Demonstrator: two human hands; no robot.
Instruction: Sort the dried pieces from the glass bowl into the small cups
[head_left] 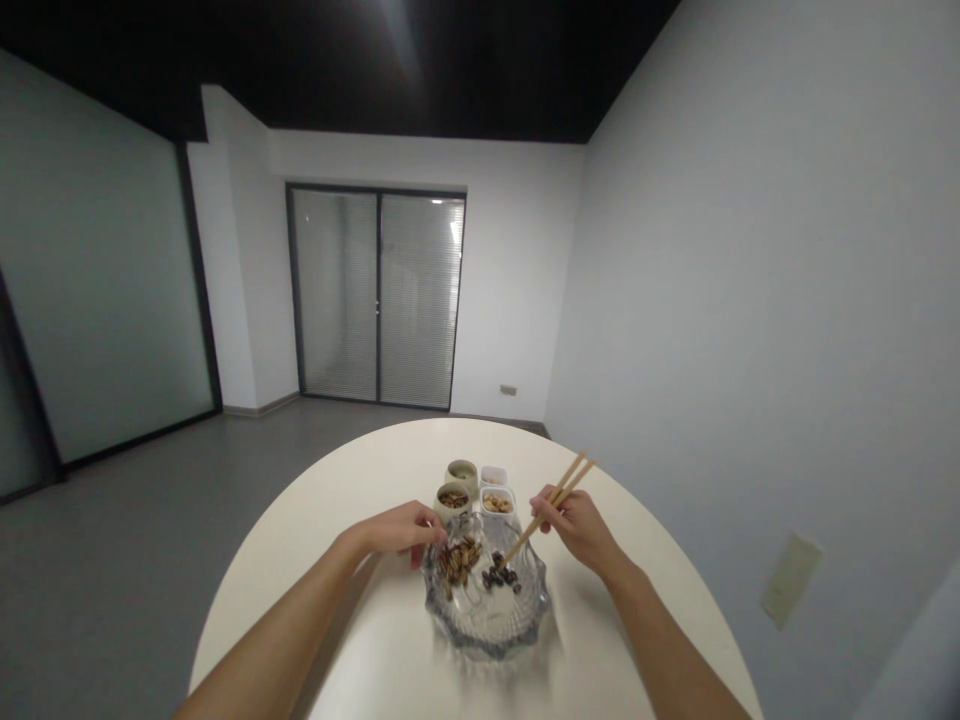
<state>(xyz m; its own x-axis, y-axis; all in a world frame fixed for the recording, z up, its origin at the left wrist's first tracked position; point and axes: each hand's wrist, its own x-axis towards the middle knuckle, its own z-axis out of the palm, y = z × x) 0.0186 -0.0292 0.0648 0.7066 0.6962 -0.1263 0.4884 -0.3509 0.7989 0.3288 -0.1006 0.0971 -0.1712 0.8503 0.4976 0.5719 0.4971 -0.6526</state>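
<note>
A clear glass bowl with a scalloped rim stands on the table. Inside it, brown elongated pieces lie at the left and dark round pieces at the right. My right hand is closed round a pair of wooden chopsticks, whose tips reach down to the dark pieces. Whether a piece sits between the tips is too small to tell. At the bowl's upper left rim, my left hand grips the edge with curled fingers. Something small and red shows beneath that hand.
Behind the bowl stand two greenish cups, the nearer cup with brown pieces and the farther cup. Beside them are a white dish of tan pieces and another white dish. The round cream table stands near the right wall.
</note>
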